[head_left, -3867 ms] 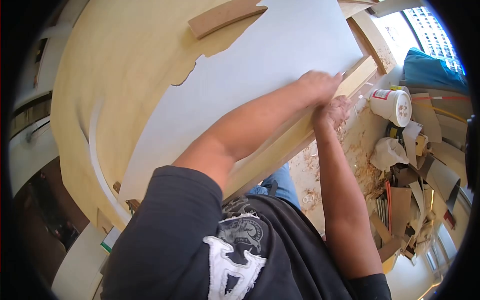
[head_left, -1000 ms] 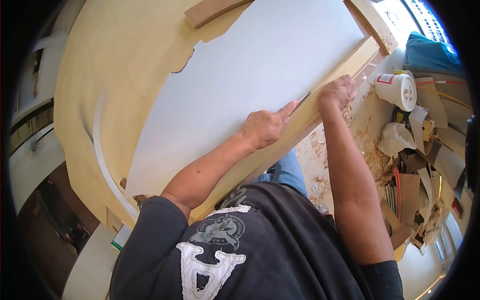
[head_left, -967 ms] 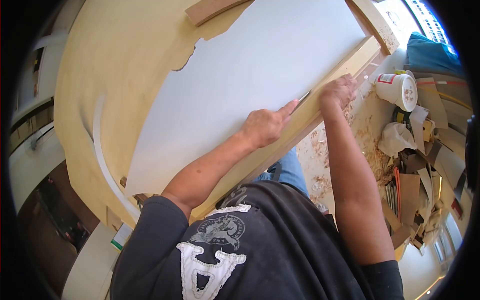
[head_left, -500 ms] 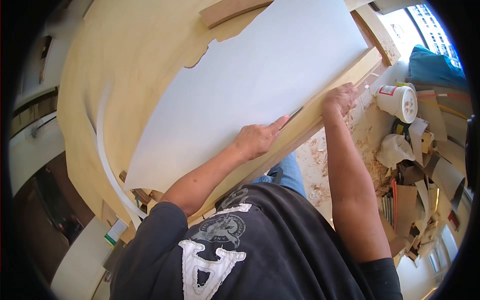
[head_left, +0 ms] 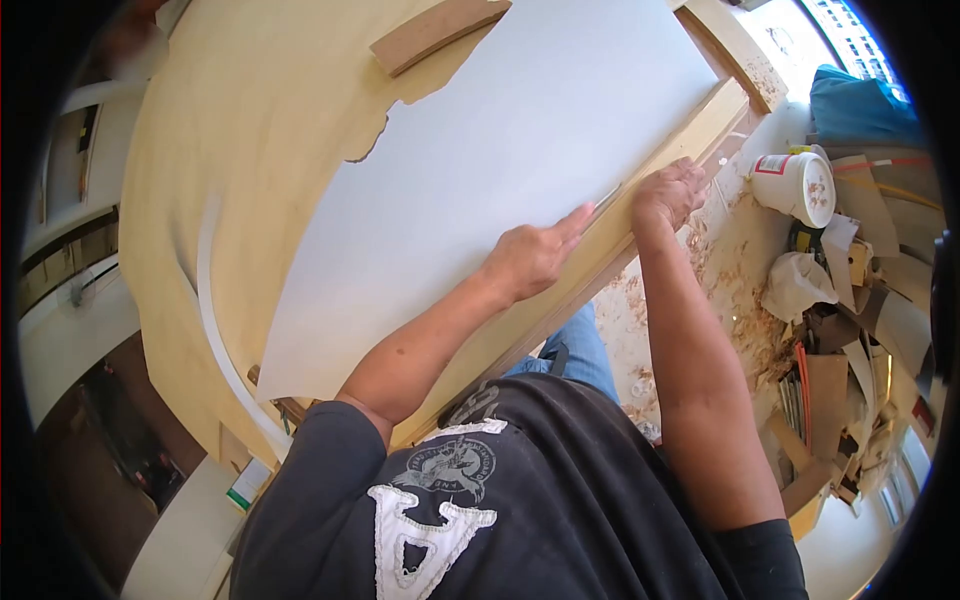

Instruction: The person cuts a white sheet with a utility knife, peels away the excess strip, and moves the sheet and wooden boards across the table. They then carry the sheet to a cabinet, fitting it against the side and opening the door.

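Observation:
My left hand (head_left: 530, 259) is closed around a slim, pale metal tool (head_left: 607, 197), its index finger stretched along it. The tool's tip points up and right and lies at the seam between a large white sheet (head_left: 480, 150) and a long wooden bar (head_left: 700, 122). Its kind does not show clearly. On the bar's near side, my right hand (head_left: 668, 194) wraps its fingers over the edge and grips it. The sheet has a ragged, dark notch on its left edge and lies flat on a light wooden tabletop (head_left: 240, 120).
A curved wooden block (head_left: 436, 34) rests at the sheet's far edge. White strips (head_left: 210, 310) curl at the left. Wood shavings litter the floor, right of the bar. A white bucket (head_left: 785, 182), a plastic bag (head_left: 797, 286) and stacked offcuts (head_left: 826, 395) stand at the right.
My left hand has slid a little up and right along the bar, tool included. My right hand keeps its grip. The whole view has shifted slightly.

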Demonstrator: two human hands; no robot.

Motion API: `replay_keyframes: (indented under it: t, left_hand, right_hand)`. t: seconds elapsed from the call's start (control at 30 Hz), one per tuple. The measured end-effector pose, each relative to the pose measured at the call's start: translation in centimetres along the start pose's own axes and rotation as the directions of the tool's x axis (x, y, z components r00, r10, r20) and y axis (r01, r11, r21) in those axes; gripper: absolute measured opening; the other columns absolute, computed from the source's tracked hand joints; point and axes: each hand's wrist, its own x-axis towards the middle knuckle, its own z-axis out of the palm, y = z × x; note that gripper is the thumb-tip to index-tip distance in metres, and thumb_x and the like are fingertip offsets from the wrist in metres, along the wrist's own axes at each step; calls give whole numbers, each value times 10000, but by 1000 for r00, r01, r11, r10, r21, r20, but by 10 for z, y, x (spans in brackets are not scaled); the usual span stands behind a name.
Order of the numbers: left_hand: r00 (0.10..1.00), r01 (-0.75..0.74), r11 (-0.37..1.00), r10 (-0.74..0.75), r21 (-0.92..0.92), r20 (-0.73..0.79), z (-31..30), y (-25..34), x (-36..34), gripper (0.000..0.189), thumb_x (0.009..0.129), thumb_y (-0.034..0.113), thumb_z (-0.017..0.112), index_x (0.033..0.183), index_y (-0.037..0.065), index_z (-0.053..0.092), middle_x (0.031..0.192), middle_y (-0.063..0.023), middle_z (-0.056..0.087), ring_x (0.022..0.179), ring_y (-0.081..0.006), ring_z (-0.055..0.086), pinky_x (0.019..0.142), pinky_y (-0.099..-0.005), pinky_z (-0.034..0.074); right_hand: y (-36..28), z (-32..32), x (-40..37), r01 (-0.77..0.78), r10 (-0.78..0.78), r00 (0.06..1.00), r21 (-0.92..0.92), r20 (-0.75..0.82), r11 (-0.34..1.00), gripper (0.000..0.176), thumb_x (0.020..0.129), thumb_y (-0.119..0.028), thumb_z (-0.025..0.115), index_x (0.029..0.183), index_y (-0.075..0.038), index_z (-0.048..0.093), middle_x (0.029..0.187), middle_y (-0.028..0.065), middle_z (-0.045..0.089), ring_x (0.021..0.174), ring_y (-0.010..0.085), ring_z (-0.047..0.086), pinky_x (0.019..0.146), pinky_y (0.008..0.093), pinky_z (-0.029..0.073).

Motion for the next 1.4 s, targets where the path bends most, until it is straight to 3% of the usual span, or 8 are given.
replay_keyframes:
  t: [0.23,0.5,0.7,0.9,1.0,1.1,1.2,1.4]
  left_hand:
    - [996,-83,996,83,38,-11,2,34,121,460,1008,310,430,1456,206,441,936,-236,691,849,-424,664,792,-496,523]
    - [986,57,994,-71,95,150,-16,2,-3,464,998,314,448,1450,207,453,945,-221,696,846,-406,672,768,-482,531]
    - [998,-55,998,56,29,-23,-6,19,74,467,994,310,456,1450,208,452,889,-211,698,812,-404,672,748,-487,535]
    - [998,-23,998,20,51,60,-8,-13,-9,467,999,321,450,1457,231,432,874,-215,691,725,-413,667,703,-509,534]
    - [998,10,996,-17,92,68,-2,-20,-49,487,987,283,495,1450,145,434,862,-216,685,695,-402,664,668,-502,533]
    - [944,-4,998,25,66,-330,12,-24,-97,527,940,195,577,1417,16,441,786,-174,665,614,-366,638,603,-474,525]
    - [775,28,966,142,257,-615,33,-49,-152,565,878,126,641,1373,-73,453,737,-122,613,578,-306,590,552,-437,483]
    - [755,98,866,257,490,-604,59,-73,-197,568,816,71,646,1342,-72,488,776,-90,560,634,-242,546,557,-383,428]
  right_hand:
    - [-6,-8,-4,-22,22,1000,53,11,998,618,1011,-547,274,1472,-160,418,1511,249,330,1295,457,465,1062,496,415]
    - [35,34,28,137,-143,988,-114,-51,984,642,1013,-543,270,1487,-127,390,1507,253,335,1293,448,466,1077,481,407]
    - [-14,-21,-14,-17,10,996,84,85,996,658,1028,-511,232,1496,-66,356,1494,263,351,1347,436,384,1124,458,345]
    - [18,4,13,324,-315,946,-231,77,918,586,1036,-480,230,1387,-70,459,1388,272,453,1253,417,462,1069,451,408]
    - [3,-2,5,108,-105,994,-92,30,990,567,1035,-484,236,1341,-74,479,1336,283,482,1230,411,492,1026,458,452]
    - [-16,-20,-17,30,-30,999,11,37,1000,571,1030,-499,244,1337,-78,477,1308,291,492,1191,410,534,994,475,480]
    - [5,6,8,116,-117,993,-84,-13,990,559,1031,-487,255,1351,-77,461,1314,280,493,1162,415,560,993,467,486]
    - [13,16,36,317,-314,945,-507,94,802,438,1033,-349,360,1379,-91,436,1328,235,493,1161,379,580,945,433,528]
